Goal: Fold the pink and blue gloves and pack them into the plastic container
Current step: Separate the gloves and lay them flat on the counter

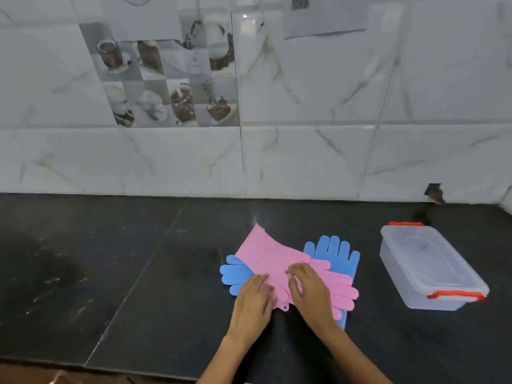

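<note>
Pink silicone-looking glove material lies under both hands at the near middle of the dark stone counter [138, 273]. Left hand [253, 296] rests flat on the near cuff end of the pink gloves [273, 257], fingers fairly straight, gripping nothing. Right hand [309, 289] lies on the same gloves just beside it, fingers bent at the knuckles and pressing down; whether they pinch an edge I cannot tell. Pink gloves lie across the blue gloves [336, 252]: one set of blue fingers pokes out to the left, another fans away toward the wall, right of the pink cuff.

Handling estimate: light, soft, floppy, somewhat springy, so a fold probably reopens unless pressed flat. Best hold appears to be the broad cuff edge, not the loose fingers.

Further right, well apart from the gloves, stands the plastic container [424, 268], clear, lid still on, with orange clips [454, 294] at both ends. Behind everything, the marble-tiled wall [304, 148].
</note>
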The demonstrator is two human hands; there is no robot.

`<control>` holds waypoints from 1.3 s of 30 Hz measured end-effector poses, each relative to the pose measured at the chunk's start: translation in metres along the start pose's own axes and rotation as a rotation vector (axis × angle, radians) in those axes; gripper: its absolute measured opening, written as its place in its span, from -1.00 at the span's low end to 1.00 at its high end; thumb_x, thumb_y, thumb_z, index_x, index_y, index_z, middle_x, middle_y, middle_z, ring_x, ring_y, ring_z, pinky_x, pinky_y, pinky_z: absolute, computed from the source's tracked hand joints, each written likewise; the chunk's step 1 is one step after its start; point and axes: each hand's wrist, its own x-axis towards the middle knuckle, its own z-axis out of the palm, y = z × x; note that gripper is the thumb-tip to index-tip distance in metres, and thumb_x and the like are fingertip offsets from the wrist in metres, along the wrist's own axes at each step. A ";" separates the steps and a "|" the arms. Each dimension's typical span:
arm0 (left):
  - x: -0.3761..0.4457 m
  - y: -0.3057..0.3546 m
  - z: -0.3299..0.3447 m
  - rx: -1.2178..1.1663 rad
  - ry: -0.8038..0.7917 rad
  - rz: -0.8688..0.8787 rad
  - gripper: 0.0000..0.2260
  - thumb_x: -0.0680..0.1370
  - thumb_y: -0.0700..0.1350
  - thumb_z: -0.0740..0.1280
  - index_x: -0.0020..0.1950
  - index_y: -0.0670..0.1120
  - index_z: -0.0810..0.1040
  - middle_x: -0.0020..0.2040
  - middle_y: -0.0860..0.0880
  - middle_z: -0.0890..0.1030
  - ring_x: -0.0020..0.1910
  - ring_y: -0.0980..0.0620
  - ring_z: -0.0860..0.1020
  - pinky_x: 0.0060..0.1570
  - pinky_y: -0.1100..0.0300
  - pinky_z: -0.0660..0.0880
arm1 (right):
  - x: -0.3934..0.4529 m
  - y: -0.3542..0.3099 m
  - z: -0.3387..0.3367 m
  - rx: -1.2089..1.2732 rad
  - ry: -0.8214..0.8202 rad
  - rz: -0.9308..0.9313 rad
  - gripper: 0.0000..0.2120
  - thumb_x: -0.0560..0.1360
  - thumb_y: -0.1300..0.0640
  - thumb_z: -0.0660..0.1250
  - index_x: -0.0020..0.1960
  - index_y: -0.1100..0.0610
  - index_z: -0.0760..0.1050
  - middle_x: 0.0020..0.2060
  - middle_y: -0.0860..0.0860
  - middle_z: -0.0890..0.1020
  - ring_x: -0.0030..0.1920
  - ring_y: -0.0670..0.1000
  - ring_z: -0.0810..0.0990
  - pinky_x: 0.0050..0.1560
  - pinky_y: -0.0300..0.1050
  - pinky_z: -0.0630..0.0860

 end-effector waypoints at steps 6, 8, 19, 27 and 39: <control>0.041 -0.044 -0.004 0.013 -0.117 0.135 -0.70 0.58 -0.06 0.23 0.30 -0.03 0.53 0.40 0.02 0.41 0.40 0.05 0.32 0.40 0.19 0.20 | 0.031 0.010 0.007 -0.110 -0.267 -0.010 -0.78 0.54 0.05 0.27 0.13 0.06 0.58 0.11 -0.02 0.63 0.11 -0.09 0.54 0.21 -0.30 0.38; 0.050 -0.055 -0.004 0.004 -0.129 0.187 -0.72 0.57 -0.07 0.26 0.26 -0.02 0.57 0.35 0.02 0.47 0.36 0.04 0.35 0.36 0.20 0.23 | 0.032 0.014 0.006 -0.139 -0.356 -0.006 -0.72 0.50 -0.08 0.30 0.14 0.01 0.57 0.14 -0.08 0.62 0.13 -0.13 0.52 0.25 -0.26 0.39; 0.086 -0.068 0.000 -0.212 -0.060 0.292 -0.88 0.52 -0.12 0.38 -0.02 -0.09 0.69 -0.12 0.00 0.67 -0.10 -0.01 0.55 0.02 0.16 0.40 | 0.040 0.002 0.000 -0.139 -0.286 0.052 -0.79 0.48 0.14 0.37 0.10 0.04 0.62 -0.01 -0.05 0.70 -0.01 -0.11 0.63 0.09 -0.35 0.45; 0.113 -0.097 -0.010 -0.319 0.094 0.154 -0.82 0.46 -0.30 0.43 0.04 -0.15 0.68 -0.06 -0.03 0.68 -0.06 0.03 0.60 0.01 0.30 0.46 | 0.085 -0.004 -0.044 -0.034 -0.101 -0.028 -0.81 0.48 0.33 0.32 0.00 0.15 0.65 -0.09 0.01 0.70 -0.08 -0.03 0.64 0.01 -0.19 0.53; 0.130 -0.084 -0.110 -0.627 0.094 -0.003 -0.90 0.38 -0.16 0.52 -0.13 -0.02 0.73 -0.26 0.14 0.71 -0.26 0.20 0.66 -0.24 0.41 0.54 | 0.160 -0.051 -0.080 0.051 0.039 -0.113 -0.81 0.47 0.38 0.30 -0.04 0.21 0.64 -0.09 0.03 0.68 -0.09 -0.05 0.60 -0.02 -0.41 0.42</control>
